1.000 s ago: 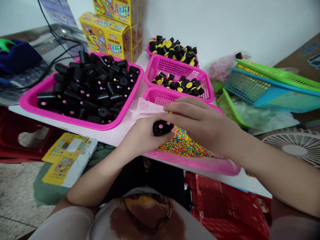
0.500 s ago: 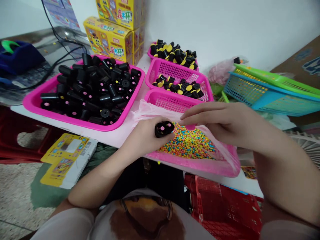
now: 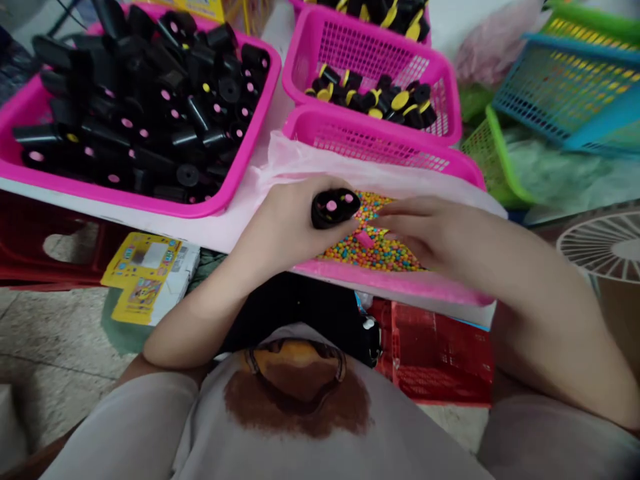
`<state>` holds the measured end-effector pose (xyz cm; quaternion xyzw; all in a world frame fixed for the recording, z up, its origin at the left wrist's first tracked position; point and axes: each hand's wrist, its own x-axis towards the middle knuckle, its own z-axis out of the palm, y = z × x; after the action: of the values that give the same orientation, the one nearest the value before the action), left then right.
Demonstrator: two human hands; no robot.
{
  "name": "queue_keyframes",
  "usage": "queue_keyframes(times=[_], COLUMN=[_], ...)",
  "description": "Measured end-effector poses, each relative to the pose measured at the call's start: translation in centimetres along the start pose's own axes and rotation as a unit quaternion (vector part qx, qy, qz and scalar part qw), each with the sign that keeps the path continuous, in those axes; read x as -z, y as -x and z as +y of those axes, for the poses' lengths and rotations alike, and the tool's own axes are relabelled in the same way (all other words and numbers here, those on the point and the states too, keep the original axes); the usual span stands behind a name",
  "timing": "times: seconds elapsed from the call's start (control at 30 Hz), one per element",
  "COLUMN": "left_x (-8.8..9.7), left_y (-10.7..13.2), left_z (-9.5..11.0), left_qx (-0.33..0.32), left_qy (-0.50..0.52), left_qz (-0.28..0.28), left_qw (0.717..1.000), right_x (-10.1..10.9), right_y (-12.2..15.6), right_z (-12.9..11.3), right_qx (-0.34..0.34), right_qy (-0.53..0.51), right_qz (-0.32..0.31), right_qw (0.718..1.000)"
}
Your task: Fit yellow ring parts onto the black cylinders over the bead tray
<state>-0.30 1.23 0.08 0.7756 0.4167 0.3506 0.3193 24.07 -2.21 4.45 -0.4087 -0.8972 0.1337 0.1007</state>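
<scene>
Your left hand [image 3: 285,227] clamps a black pink-dotted cylinder [image 3: 334,208], while your open right hand [image 3: 430,233] reaches apart from it, over the colored candy beads [image 3: 373,250] in the pink tray [image 3: 390,280].

From here I see a white table [image 3: 225,237] carrying a big pink tray [image 3: 253,120] of black cylinders [image 3: 150,113], with three pink mesh baskets [image 3: 370,50] beside it, the nearest holding colored beads [image 3: 373,250].

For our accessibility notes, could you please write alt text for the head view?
A person's left hand holds a black cylinder with pink dots over multicoloured beads in a pink tray; the right hand reaches over them. Pink baskets lie behind.
</scene>
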Motion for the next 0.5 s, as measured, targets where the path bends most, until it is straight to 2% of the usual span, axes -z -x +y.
queue_keyframes(times=[0.03,0.07,0.1,0.13,0.17,0.2,0.23,0.27,0.33,0.4,0.5], left_x=[0.0,0.1,0.1,0.1,0.1,0.1,0.1,0.1,0.0,-0.1,-0.2], left_y=[0.0,0.0,0.0,0.0,0.0,0.0,0.0,0.0,0.1,0.2,0.3], left_z=[0.1,0.2,0.2,0.3,0.3,0.3,0.3,0.2,0.1,-0.1,-0.3], left_qx=[0.006,0.011,0.015,0.017,0.017,0.016,0.014,0.012,0.009,0.005,-0.009], left_qy=[0.000,-0.001,-0.002,-0.004,-0.006,-0.008,-0.010,-0.011,-0.015,-0.021,-0.024], left_qz=[-0.002,-0.005,-0.010,-0.012,-0.014,-0.014,-0.014,-0.012,-0.006,0.003,0.012], left_qw=[1.000,1.000,1.000,1.000,1.000,1.000,1.000,1.000,1.000,1.000,1.000], right_x=[-0.1,-0.8,-2.0,-4.0,-6.5,-9.4,-12.4,-15.4,-20.2,-23.1,-24.6], right_y=[0.7,1.2,1.6,1.8,1.7,1.5,1.1,0.7,-0.1,-0.6,-0.7], right_z=[-1.4,-2.9,-4.2,-5.4,-6.1,-6.5,-6.6,-6.4,-5.8,-5.4,-6.0], right_qx=[0.005,0.007,0.034,0.072,0.058,0.001,-0.087,-0.134,-0.172,-0.184,-0.205], right_qy=[0.003,-0.039,-0.126,-0.227,-0.259,-0.232,-0.172,-0.136,-0.101,-0.087,-0.077], right_qz=[0.044,0.039,-0.038,-0.159,-0.266,-0.310,-0.313,-0.295,-0.279,-0.269,-0.253], right_qw=[0.999,0.998,0.991,0.958,0.927,0.922,0.930,0.936,0.939,0.941,0.942])
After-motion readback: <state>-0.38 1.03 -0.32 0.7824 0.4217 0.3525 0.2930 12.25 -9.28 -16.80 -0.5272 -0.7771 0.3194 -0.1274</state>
